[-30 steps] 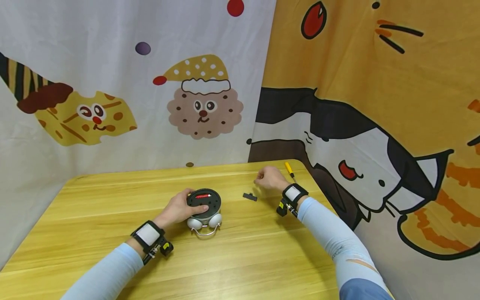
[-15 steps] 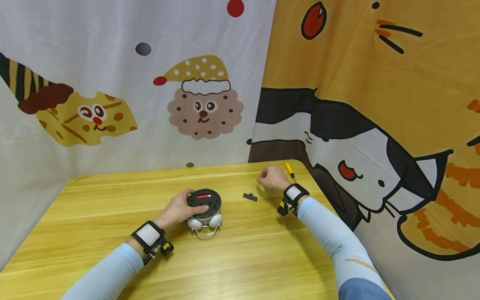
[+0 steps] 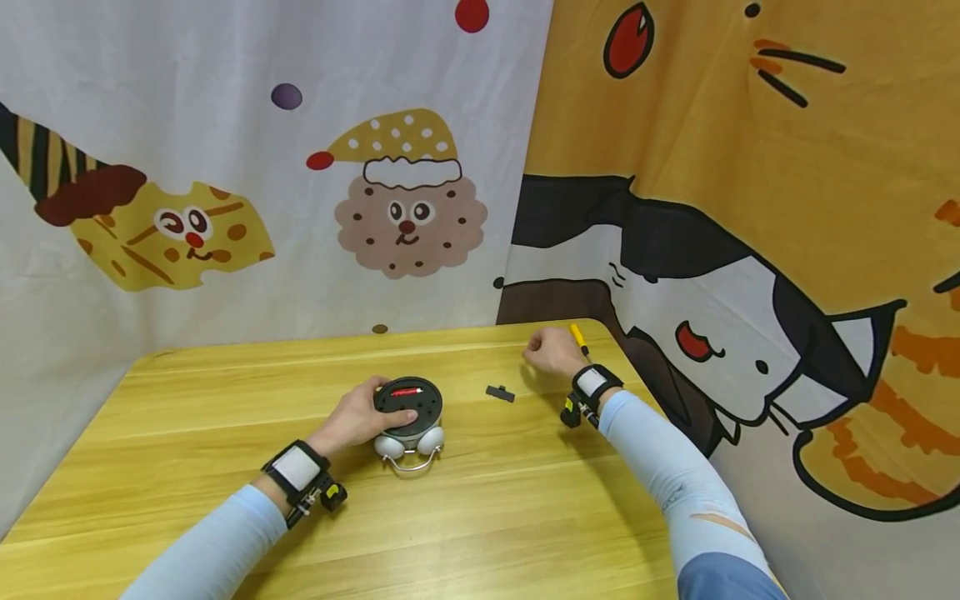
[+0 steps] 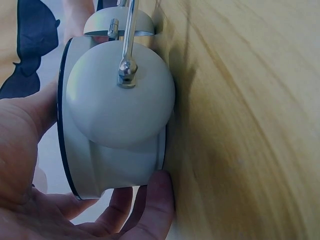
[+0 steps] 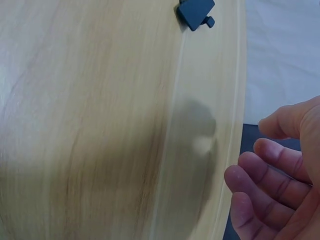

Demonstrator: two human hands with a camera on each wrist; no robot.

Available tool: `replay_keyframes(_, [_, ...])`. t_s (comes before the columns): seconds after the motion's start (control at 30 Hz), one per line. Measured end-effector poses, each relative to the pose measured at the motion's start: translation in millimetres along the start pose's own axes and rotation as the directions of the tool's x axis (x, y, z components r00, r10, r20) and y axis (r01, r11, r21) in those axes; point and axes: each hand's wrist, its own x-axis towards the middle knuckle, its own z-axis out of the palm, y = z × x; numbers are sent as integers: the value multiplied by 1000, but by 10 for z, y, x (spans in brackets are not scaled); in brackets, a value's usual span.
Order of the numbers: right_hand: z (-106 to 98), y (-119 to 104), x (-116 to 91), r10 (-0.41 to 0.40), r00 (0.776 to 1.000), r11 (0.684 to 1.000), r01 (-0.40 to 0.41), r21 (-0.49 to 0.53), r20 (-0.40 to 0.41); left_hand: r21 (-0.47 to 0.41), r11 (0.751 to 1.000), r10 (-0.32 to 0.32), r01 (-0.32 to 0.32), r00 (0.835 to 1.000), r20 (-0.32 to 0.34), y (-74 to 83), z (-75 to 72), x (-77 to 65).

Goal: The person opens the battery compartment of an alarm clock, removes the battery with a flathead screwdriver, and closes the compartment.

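While I watched from afar through the head view, the curtains (image 3: 225, 50) took up the whole background, white on the left and orange on the right, with cartoon faces printed on them. Below them I saw the bench (image 3: 465, 517), its top yellow and wood-grained. Two light blue sleeves (image 3: 202, 550) reached over it from the near side. At the end of one, the person's left grip (image 3: 356, 417) was clasped around the clock (image 3: 426, 404), thumb laid on the black back and, as my left wrist view showed, fingers bent round the side. The right grip (image 3: 553, 352) hung near the bench's far right corner; I read its fingers as loosely bent, the thumb tip apart from the forefinger in the right wrist view. The clock was near the middle of the bench, back up, its two white bells (image 3: 389, 447) toward the near side; I could not tell whether its underside touched the wood. Each wrist wore a black band (image 3: 297, 468). Just beside the right one I made out the screwdriver (image 3: 577, 337), its yellow end farthest off. Between the clock and the right grip lay the small black cover (image 3: 500, 393). The red battery (image 3: 406, 392) sat in the clock's back.
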Motion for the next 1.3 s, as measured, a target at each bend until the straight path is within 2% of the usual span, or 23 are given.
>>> replay_keyframes(0.33, [-17, 97, 32, 30, 999, 999, -31, -25, -33, -6, 1000, 4, -4, 1000, -2, -21, 3, 12])
replay_keyframes(0.57, [-124, 147, 63, 63, 996, 997, -66, -43, -70, 0, 1000, 6, -6, 1000, -4, -21, -17, 15])
replay_keyframes(0.87, [-181, 320, 139, 135, 980, 985, -148, -85, -145, 2, 1000, 0, 0, 1000, -4, -29, -26, 9])
replay_keyframes(1.17, [-213, 491, 231, 215, 962, 968, -233, -97, -169, -7, 1000, 3, -3, 1000, -11, -31, -5, -3])
replay_keyframes(1.3, [-246, 537, 223, 246, 958, 957, -264, -120, -147, -5, 1000, 5, -5, 1000, -7, -36, 11, 2])
